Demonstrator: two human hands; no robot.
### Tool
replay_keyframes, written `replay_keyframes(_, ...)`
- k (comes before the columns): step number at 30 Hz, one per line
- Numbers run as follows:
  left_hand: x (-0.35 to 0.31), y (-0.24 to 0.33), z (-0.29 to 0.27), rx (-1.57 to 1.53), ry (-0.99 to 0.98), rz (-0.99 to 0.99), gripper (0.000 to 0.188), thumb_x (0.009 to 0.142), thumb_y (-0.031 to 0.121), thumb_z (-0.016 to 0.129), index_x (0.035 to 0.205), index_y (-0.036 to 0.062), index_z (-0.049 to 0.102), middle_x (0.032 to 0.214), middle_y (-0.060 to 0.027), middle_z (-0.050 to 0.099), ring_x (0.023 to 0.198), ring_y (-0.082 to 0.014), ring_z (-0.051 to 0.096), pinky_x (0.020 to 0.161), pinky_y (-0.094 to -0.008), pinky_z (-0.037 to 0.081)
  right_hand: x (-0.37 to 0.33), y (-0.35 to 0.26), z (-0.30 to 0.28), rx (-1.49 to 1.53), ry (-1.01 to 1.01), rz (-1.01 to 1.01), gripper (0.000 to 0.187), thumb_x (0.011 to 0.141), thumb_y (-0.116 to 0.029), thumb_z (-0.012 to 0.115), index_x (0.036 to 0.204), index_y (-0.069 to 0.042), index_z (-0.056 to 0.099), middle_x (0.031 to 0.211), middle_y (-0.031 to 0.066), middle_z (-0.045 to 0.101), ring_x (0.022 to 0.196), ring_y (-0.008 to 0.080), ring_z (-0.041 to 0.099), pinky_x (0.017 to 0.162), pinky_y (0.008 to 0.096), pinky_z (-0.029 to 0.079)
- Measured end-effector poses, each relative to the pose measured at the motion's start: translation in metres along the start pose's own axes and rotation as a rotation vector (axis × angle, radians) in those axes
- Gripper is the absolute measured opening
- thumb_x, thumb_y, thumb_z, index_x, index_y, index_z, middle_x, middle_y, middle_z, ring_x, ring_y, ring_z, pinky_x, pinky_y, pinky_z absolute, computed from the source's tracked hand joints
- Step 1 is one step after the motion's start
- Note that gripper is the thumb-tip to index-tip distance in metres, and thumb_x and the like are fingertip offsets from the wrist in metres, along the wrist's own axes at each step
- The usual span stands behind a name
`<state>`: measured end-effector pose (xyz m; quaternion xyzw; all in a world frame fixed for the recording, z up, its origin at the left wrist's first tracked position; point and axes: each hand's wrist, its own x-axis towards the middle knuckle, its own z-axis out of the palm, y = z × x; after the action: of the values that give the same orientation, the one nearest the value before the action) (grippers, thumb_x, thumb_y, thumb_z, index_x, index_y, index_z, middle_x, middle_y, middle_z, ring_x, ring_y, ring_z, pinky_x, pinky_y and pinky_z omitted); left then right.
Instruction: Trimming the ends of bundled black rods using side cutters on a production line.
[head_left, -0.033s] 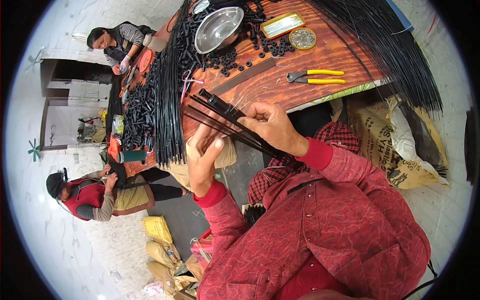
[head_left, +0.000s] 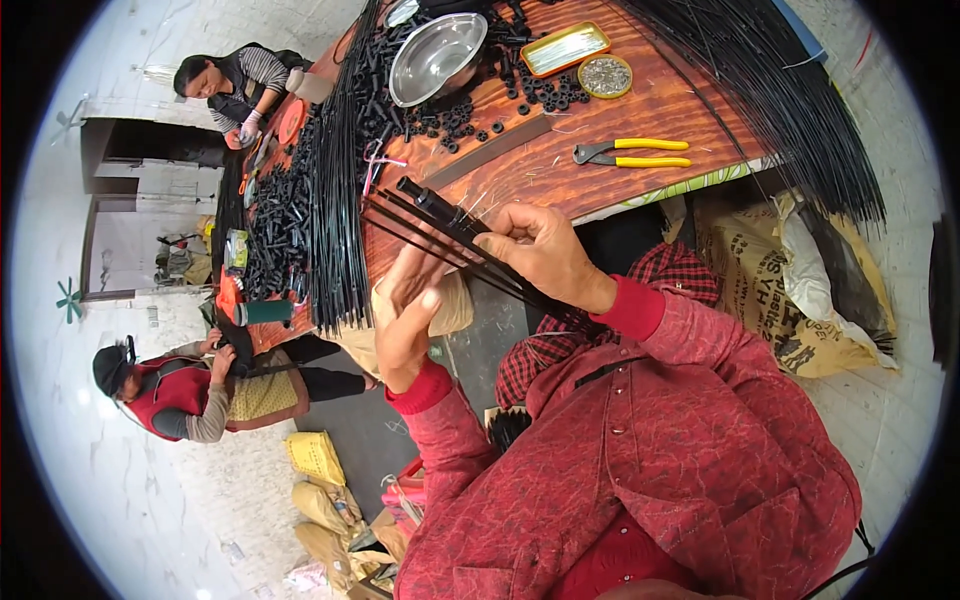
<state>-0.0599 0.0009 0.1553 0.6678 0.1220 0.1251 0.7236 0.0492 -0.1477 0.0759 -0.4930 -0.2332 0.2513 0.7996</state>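
My right hand (head_left: 548,255) is closed, thumb and fingers pinching several thin black rods (head_left: 480,268) and a black tubular fitting (head_left: 433,205) at their upper end. The rods slant from the upper left down toward my lap. My left hand (head_left: 403,325) is beneath the rods' free ends, thumb apart and fingers stretched out behind them. Whether its fingertips press on the rods cannot be made out. Yellow-handled cutting pliers (head_left: 640,153) lie on the wooden table (head_left: 700,115) beyond my right hand.
Loose black fittings (head_left: 280,230), a metal bowl (head_left: 438,60), a yellow tray (head_left: 565,48) and a round tub of small metal pieces (head_left: 605,76) are on the table. Long black rod bundles (head_left: 340,220) hang over its edge. Sacks (head_left: 770,280) stand at right. Two other people work at left.
The free rod ends have shifted slightly up and left, closer together. My left thumb has moved a little. My right hand keeps its grip.
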Motion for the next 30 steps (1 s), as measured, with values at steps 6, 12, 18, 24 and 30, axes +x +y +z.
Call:
replay_keyframes(6,0.001,0.012,0.05,0.279,0.101,0.033,0.061,0.08,0.01,0.075,0.134,-0.0017,0.048,0.115,-0.008,0.06,0.105,-0.0172,0.058,0.09,-0.0304,0.048,0.004,0.004,0.009,-0.168,0.094,-0.06,0.016,0.09,-0.007,0.069,0.08,-0.001,0.059,0.071,-0.0054,0.056,0.067,0.001,0.048,0.056,0.0216,0.041)
replay_keyframes(12,0.016,-0.013,0.051,0.325,0.331,0.177,0.021,0.094,0.01,0.065,0.112,-0.0007,0.062,0.098,-0.0023,0.065,0.087,-0.0088,0.057,0.076,-0.0246,0.045,0.004,-0.002,0.014,-0.277,0.102,-0.068,0.016,0.087,-0.01,0.072,0.078,-0.001,0.062,0.068,-0.0034,0.057,0.065,0.0025,0.049,0.055,0.0232,0.041)
replay_keyframes(18,0.017,-0.02,0.039,0.217,0.323,0.194,0.023,0.092,0.003,0.066,0.114,-0.0017,0.065,0.103,-0.0039,0.068,0.091,-0.0103,0.06,0.082,-0.0251,0.048,0.008,0.005,0.003,0.03,0.022,0.052,0.016,0.084,-0.012,0.074,0.082,0.001,0.065,0.075,0.0038,0.068,0.068,0.0081,0.062,0.059,0.0259,0.049)
replay_keyframes(24,0.014,-0.026,0.024,0.183,0.31,0.175,0.027,0.089,0.004,0.07,0.115,-0.0016,0.065,0.105,-0.0048,0.068,0.092,-0.0128,0.062,0.085,-0.027,0.048,0.013,0.005,-0.006,0.264,-0.18,0.204,0.015,0.088,-0.014,0.074,0.089,-0.004,0.063,0.085,0.0003,0.066,0.077,0.0056,0.06,0.066,0.0214,0.047)
replay_keyframes(30,0.018,-0.028,0.013,0.165,0.255,0.167,0.031,0.087,0.007,0.072,0.115,-0.0026,0.065,0.106,-0.0069,0.068,0.093,-0.0134,0.062,0.086,-0.028,0.049,0.02,0.004,-0.015,0.234,-0.242,0.305,0.018,0.086,-0.018,0.076,0.086,-0.005,0.064,0.079,-0.0011,0.065,0.069,0.0052,0.056,0.058,0.0203,0.041)
